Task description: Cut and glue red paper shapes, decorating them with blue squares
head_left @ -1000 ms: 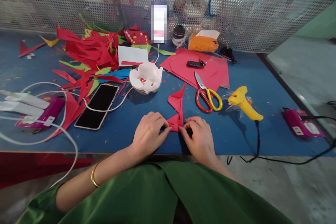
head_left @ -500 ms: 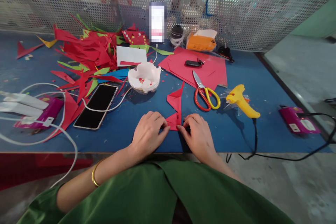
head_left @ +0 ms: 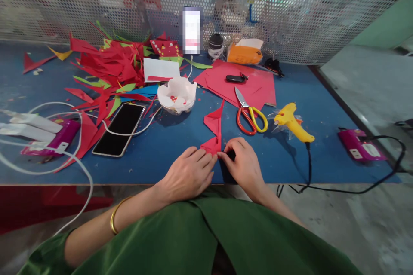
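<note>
A folded red paper strip (head_left: 214, 125) with pointed, triangular flaps lies on the blue table in front of me. My left hand (head_left: 190, 171) covers its near left edge, fingers close together and pressed on the paper. At the near right corner, my right hand (head_left: 242, 161) pinches the paper between thumb and forefinger. The part under my fingertips is hidden. Scissors (head_left: 250, 116) with one red and one yellow handle lie beyond my right hand, blades slightly apart. Farther right is a yellow glue gun (head_left: 293, 122).
Red paper sheets (head_left: 222, 77) carry a black key fob (head_left: 235, 78). A white scalloped bowl (head_left: 177, 94) holds small scraps. Paper offcuts (head_left: 112, 62) pile up at the left, near a dark phone (head_left: 119, 131) and white cables. A purple power strip (head_left: 361, 144) sits at the right.
My left hand has shifted from a fingertip pinch to lying across the paper's near edge. My right hand keeps its pinch. The camera view has moved slightly.
</note>
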Available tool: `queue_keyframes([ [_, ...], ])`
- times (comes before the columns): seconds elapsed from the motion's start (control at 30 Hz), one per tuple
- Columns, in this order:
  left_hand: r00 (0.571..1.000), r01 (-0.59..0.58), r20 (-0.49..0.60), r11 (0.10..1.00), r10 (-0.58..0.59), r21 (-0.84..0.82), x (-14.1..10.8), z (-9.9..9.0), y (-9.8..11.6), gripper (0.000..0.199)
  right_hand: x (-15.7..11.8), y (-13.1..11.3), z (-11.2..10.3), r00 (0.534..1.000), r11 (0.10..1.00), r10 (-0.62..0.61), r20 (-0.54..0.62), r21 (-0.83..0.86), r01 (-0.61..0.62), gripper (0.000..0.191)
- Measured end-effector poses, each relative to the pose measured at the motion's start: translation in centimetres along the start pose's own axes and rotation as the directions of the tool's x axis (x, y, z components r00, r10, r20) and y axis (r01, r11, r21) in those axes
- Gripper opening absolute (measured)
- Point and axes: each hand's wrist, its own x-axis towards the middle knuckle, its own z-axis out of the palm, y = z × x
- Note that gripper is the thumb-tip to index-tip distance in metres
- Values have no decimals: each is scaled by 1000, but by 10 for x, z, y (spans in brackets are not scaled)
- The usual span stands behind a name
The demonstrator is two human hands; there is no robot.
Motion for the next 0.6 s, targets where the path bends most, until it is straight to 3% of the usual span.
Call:
queue_keyframes([
  [0.07, 1000, -7, 12, 1000, 7, 5, -2, -1, 2, 39, -4, -1, -4, 997, 999, -38, -60, 22, 40, 14],
  [0.13, 1000, -27, 7, 1000, 26, 12, -3, -1, 3, 42, -7, -1, -7, 984, 986, -165, -62, -28, 163, 17],
  [0.27, 998, -47, -30, 998, 48, 35, -4, 2, 3, 44, -11, 2, -11, 924, 906, -360, 126, -187, 378, 44],
  [0.37, 999, -34, -34, 999, 35, 42, -4, 3, 3, 45, -12, 4, -9, 911, 885, -358, 207, -235, 401, 49],
  [0.6, 999, -50, -6, 998, 51, 25, -2, 2, 2, 46, -8, 3, -9, 915, 898, -327, 236, -223, 378, 48],
])
